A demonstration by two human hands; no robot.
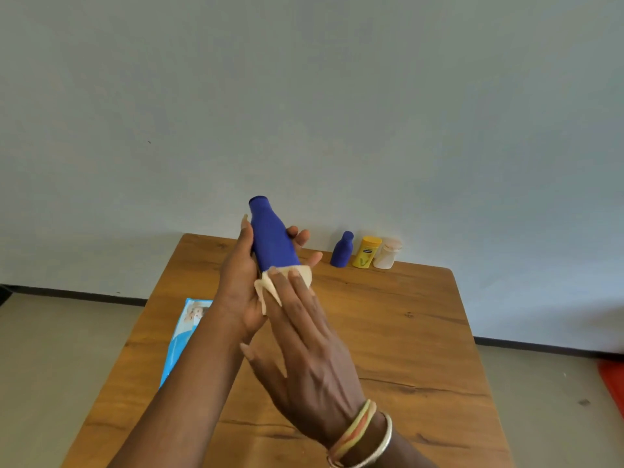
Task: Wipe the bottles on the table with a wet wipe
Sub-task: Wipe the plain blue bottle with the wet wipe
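My left hand (241,282) grips a tall blue bottle (270,236) and holds it up above the wooden table (388,332), cap pointing away from me. My right hand (304,336) lies with straight fingers over a cream wet wipe (270,285), pressing it against the bottle's lower end. Three more bottles stand at the table's far edge: a small blue bottle (341,249), a yellow bottle (366,252) and a whitish bottle (387,253).
A blue pack of wipes (184,336) lies on the table's left edge, partly behind my left forearm. A grey wall rises close behind the table. Something red (613,383) sits on the floor at the right.
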